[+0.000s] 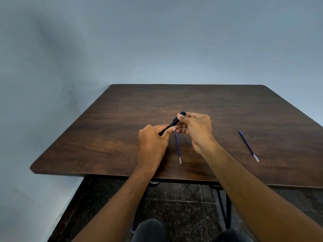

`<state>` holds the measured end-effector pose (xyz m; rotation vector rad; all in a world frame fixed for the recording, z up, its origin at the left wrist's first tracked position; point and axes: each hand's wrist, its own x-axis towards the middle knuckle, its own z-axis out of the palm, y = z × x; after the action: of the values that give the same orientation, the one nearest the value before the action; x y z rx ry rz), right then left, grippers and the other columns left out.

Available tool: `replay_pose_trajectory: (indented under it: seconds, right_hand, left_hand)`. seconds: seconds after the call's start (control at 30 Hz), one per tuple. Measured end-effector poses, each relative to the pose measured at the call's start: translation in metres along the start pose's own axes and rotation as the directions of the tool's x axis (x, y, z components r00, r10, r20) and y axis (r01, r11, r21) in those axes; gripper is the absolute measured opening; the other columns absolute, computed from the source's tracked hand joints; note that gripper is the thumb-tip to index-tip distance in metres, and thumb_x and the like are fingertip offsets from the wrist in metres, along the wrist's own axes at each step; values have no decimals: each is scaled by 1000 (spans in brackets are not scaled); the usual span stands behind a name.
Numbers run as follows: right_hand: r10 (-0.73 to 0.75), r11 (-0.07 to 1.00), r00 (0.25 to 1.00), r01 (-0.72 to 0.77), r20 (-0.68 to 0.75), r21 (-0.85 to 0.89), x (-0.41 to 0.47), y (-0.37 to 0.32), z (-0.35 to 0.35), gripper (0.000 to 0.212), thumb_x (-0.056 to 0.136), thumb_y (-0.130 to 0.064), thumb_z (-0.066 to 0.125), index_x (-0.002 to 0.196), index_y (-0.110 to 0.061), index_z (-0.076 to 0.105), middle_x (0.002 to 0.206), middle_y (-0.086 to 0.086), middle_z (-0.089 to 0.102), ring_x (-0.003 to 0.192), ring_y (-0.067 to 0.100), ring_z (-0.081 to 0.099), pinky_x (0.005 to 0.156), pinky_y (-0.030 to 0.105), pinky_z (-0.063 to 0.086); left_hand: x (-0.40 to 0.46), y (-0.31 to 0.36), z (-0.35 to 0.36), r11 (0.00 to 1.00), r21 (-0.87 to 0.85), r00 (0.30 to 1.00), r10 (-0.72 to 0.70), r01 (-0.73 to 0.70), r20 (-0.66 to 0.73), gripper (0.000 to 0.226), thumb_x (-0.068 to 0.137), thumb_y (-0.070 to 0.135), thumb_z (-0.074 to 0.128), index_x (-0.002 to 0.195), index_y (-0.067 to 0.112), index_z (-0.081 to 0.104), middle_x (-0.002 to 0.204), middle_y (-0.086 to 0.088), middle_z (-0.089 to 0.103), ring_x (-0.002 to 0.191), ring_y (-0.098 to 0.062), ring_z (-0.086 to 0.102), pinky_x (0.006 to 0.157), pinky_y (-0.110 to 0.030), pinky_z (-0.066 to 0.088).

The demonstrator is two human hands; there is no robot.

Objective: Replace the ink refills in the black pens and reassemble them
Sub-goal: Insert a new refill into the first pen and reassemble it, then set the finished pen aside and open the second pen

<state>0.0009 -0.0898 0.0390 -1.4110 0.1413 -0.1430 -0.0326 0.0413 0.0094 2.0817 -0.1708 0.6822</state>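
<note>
On my head view, my left hand (151, 144) and right hand (194, 130) both grip one slim black plastic pen (172, 124) above the dark wooden table (227, 110). One thin purple ink refill (178, 148) lies between my hands, another thin purple refill (248, 145) well right.
</note>
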Motion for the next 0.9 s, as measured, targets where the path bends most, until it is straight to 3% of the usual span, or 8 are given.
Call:
replay_pose_trajectory:
  seconds: [0.07, 0.13, 0.23, 0.4, 0.57, 0.63, 0.73, 0.9]
  right_hand:
    - [-9, 1000, 1000, 9, 5, -7, 0, 1, -1, 14, 93, -6, 69, 89, 8, 71, 72, 19, 72, 61, 23, 68, 59, 31, 57]
    - [-26, 1000, 999, 26, 20, -11, -1, 1, -1, 13, 92, -6, 70, 90, 7, 73, 74, 20, 73, 63, 23, 67, 59, 31, 58]
    - [-49, 998, 999, 50, 22, -30, -3, 0, -1, 10, 92, -6, 70, 90, 3, 74, 76, 18, 73, 64, 21, 67, 60, 31, 59]
    - [-49, 998, 998, 50, 24, -27, -6, -3, -3, 9, 94, -6, 67, 92, 0, 74, 75, 17, 74, 63, 22, 68, 63, 33, 60]
    - [-35, 999, 997, 35, 64, 4, -14, -10, -9, 11, 92, -6, 70, 98, 3, 74, 81, 21, 76, 69, 27, 69, 69, 36, 62]
    - [-25, 1000, 996, 24, 86, 16, -18, -13, -12, 13, 92, -3, 70, 101, 5, 73, 79, 19, 76, 67, 23, 71, 67, 33, 63]
    - [-29, 999, 995, 31, 96, -18, -26, -18, -18, 14, 91, 1, 70, 103, 6, 71, 87, 23, 75, 68, 23, 70, 67, 35, 63]
    - [-45, 995, 992, 55, 121, -80, -34, -21, -29, 9, 90, 2, 70, 99, 3, 72, 83, 20, 75, 64, 22, 67, 62, 31, 61]
  left_hand:
    - [-1, -2, 0, 997, 53, 998, 59, -58, -31, 19, 93, 41, 67, 98, 28, 80, 63, 10, 71, 55, -15, 62, 54, -32, 50]
    - [0, -5, 1, 986, 135, 992, 103, -93, -68, 19, 94, 40, 66, 100, 27, 79, 70, 9, 71, 64, -14, 61, 62, -36, 52]
    - [3, -8, 3, 971, 219, 984, 126, -96, -125, 19, 92, 36, 69, 106, 28, 78, 86, 7, 68, 85, -14, 56, 73, -34, 49]
    - [1, -8, 5, 950, 266, 976, 195, -164, -95, 18, 91, 34, 70, 104, 25, 78, 85, 5, 67, 81, -14, 55, 72, -36, 50]
    - [-2, -2, 4, 950, 241, 965, 232, -199, -120, 14, 86, 28, 78, 97, 19, 78, 83, 6, 70, 75, -10, 56, 70, -21, 45]
    - [-3, -1, 2, 955, 235, 969, 216, -183, -122, 16, 85, 30, 78, 96, 20, 78, 82, 8, 71, 73, -7, 55, 68, -10, 39]
    - [-6, 4, -1, 969, 210, 976, 165, -132, -145, 13, 86, 30, 77, 96, 21, 78, 81, 9, 71, 72, -5, 57, 66, -8, 39]
    - [-8, 13, -15, 991, 125, 987, -28, 48, -158, 22, 92, 33, 71, 77, 17, 76, 66, 5, 69, 64, -13, 64, 64, -32, 54]
